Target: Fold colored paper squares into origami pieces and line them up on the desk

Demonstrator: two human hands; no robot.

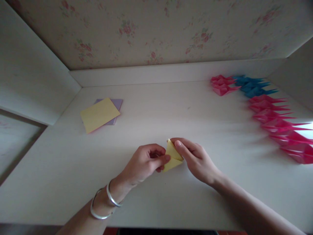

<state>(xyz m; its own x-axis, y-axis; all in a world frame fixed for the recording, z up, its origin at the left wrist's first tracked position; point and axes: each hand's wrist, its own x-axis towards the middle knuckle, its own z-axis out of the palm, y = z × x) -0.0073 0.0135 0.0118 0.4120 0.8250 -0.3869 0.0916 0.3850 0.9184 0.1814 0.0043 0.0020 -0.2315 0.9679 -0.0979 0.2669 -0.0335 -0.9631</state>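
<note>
A small piece of folded yellow paper (pixel 173 156) is held between my two hands over the white tabletop. My left hand (pixel 149 160) pinches its lower left side, the thumb lying on top and the other fingers curled behind. On the upper right, my right hand (pixel 193 155) grips the paper, with its thumb along the edge and fingers behind. One corner of the paper points up, away from me, and a fold line crosses its middle. Parts of the paper are hidden under my fingers. Two silver bangles circle my left wrist.
Sheets of paper, a yellow one (pixel 100 114) over purple ones (pixel 118 103), lie at the left on the white table (pixel 151 111). Several pink folded paper figures (pixel 276 124) and blue ones (pixel 253 86) line the right side. A flowered wall (pixel 146 32) rises behind.
</note>
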